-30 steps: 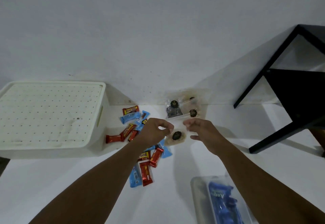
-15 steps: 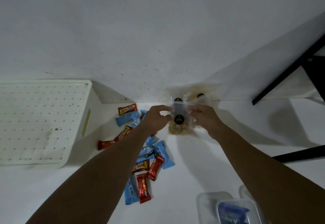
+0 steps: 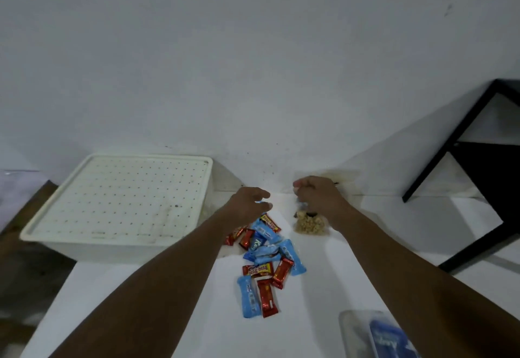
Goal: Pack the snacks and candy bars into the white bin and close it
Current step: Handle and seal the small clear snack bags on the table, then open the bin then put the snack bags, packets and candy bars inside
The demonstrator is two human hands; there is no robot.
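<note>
Snack bag [image 3: 311,224] top hidden under right hand [image 3: 318,194].

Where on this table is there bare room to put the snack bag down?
Bare table lies in front of the white bin, left of the candy bars. Another free patch lies right of the snack bag, toward the black frame. Between bin and bag it is crowded with bars; the clear container fills the near right corner.
</note>
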